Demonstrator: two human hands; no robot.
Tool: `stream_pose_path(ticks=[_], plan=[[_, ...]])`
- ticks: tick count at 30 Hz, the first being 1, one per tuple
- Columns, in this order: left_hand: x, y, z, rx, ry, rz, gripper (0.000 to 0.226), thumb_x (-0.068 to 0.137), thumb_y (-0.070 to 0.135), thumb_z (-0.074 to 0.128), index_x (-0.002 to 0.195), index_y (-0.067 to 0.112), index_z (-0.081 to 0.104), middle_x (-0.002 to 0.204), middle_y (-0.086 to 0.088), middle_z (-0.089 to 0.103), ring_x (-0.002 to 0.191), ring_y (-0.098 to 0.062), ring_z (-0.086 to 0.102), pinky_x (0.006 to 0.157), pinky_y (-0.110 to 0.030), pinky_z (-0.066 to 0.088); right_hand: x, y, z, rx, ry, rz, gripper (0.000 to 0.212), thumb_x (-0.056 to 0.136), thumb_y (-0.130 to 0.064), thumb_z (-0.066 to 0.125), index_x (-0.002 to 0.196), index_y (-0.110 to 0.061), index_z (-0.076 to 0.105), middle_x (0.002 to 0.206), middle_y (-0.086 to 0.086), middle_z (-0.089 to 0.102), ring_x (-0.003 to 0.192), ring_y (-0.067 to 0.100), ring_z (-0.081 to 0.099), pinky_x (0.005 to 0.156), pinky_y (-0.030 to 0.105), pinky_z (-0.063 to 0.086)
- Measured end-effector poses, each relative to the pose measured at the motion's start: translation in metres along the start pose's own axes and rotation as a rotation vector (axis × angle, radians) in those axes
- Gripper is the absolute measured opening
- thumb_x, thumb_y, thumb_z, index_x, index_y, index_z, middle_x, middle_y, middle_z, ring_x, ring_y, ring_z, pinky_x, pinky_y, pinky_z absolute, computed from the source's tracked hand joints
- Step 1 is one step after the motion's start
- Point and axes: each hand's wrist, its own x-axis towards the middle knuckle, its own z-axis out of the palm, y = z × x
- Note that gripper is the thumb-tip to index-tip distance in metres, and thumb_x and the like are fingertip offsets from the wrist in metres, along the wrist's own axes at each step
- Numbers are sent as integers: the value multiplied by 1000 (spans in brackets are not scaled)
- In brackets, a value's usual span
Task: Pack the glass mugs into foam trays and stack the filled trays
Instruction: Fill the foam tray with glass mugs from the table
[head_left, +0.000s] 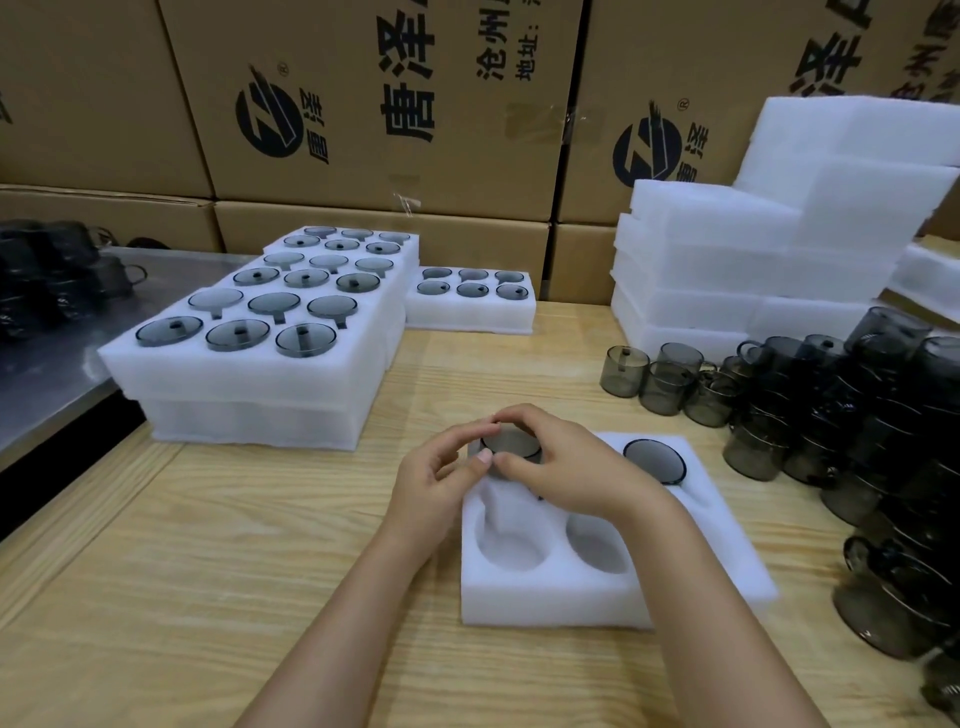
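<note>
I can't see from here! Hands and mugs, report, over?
Left grip and right grip both on smoky glass mug, at foam tray's far-left pocket. Second mug already seated beside it. Near pockets empty, nothing blocking.

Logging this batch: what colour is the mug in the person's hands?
The mug is smoky translucent grey; clearest in the head view.
</note>
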Motion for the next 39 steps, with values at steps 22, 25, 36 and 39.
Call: stream_pose_path(ticks=[22, 25, 36, 39], plan=[[3, -3, -5, -52, -44, -157, 72, 62, 12, 72, 130, 27, 53, 128, -1, 59, 114, -13, 60, 87, -23, 50, -9, 1, -7, 85, 505, 100, 31, 99, -24, 41, 125, -20, 56, 122, -2, 61, 102, 9, 52, 76, 16, 31], [5, -5, -6, -112, -19, -166, 71, 62, 9, 71, 130, 24, 54, 129, -9, 59, 118, -23, 58, 99, -39, 47, -21, 32, -54, -56, 830, 290, 25, 94, -19, 43, 106, -16, 65, 104, 6, 67, 92, 24, 57, 70, 26, 37], [8, -9, -8, -157, 10, -170, 63, 62, 5, 70, 122, 21, 60, 118, -5, 66, 105, -9, 64, 75, -15, 50, -48, 99, -75, -321, 720, 655, 40, 97, -18, 40, 135, -6, 43, 139, 17, 37, 116, 40, 45, 91, 43, 40], [9, -12, -9, -177, 13, -174, 62, 62, 5, 71, 121, 22, 61, 118, -5, 67, 107, -12, 64, 76, -18, 51, -50, 100, -73, -430, 636, 715, 40, 98, -19, 38, 135, -6, 42, 135, 18, 46, 120, 40, 43, 93, 46, 40]])
